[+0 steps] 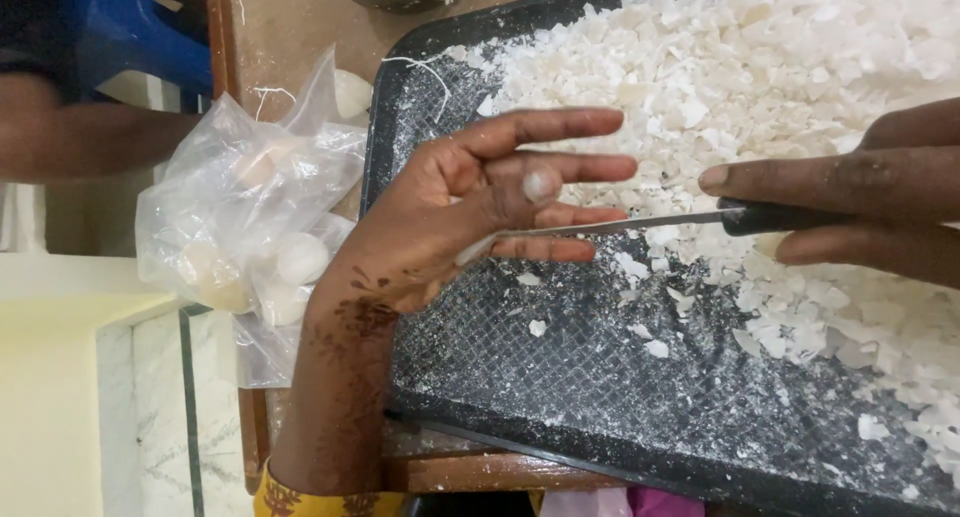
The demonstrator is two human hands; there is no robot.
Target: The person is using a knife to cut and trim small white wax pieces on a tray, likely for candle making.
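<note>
Over the black tray [480, 417], the right hand [860, 192] grips a knife [640, 222] (blade lying crosswise, tip leftward) against the open left hand [470, 212].

White flakes on a black tray, pretty much a two-tone scene

The tray [600, 417] is black with a fine criss-cross grid texture dusted white, and the chips [760, 67] heaped on it are chalky white. The knife [640, 222] over the tray has a silvery blade and a black handle. The left hand [450, 217] shows a dark brownish henna pattern at the wrist. Left of the tray, a clear plastic bag [240, 217] holds cream-white lumps. Further left of the tray sits something bright blue [130, 27].
</note>
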